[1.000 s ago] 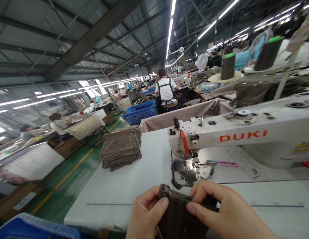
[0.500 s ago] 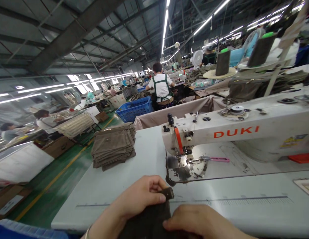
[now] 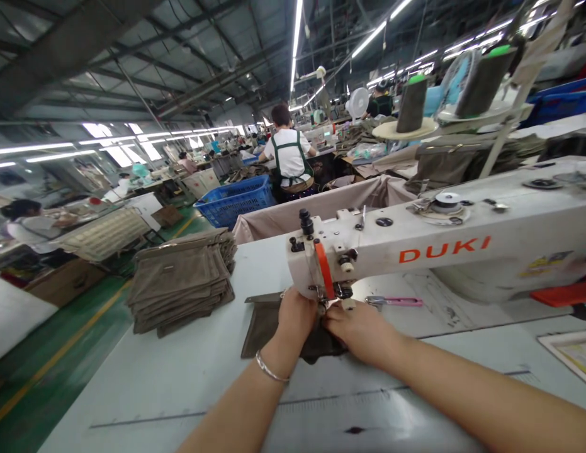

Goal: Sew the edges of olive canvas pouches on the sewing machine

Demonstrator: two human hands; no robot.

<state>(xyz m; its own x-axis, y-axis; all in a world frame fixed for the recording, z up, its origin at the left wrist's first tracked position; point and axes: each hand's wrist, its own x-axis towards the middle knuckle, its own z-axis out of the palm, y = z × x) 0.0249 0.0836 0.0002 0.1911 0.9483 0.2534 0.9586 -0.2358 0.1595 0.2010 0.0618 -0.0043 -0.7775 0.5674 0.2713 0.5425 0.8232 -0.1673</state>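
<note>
A dark brown fabric piece (image 3: 260,327) lies under the head of the white sewing machine (image 3: 444,242), its left part spread on the table. My left hand (image 3: 296,319), a bracelet at its wrist, grips the cloth just left of the presser foot; its fingertips are partly hidden. From the other side my right hand (image 3: 356,328) pinches the same piece close to the needle area. The stitching spot itself is covered by my fingers. Behind the right hand, pink-handled thread snips (image 3: 399,302) rest on the machine bed.
A thick stack of brown fabric pieces (image 3: 179,277) sits on the left of the pale table (image 3: 179,377). Beyond the machine are a blue crate (image 3: 236,204), a cloth-lined bin (image 3: 293,214) and a seated co-worker (image 3: 290,154). Thread cones (image 3: 412,107) stand at the upper right.
Both hands have moved forward from the table's front edge to the machine head, carrying the fabric piece under it. The view has shifted, so the stack appears nearer.
</note>
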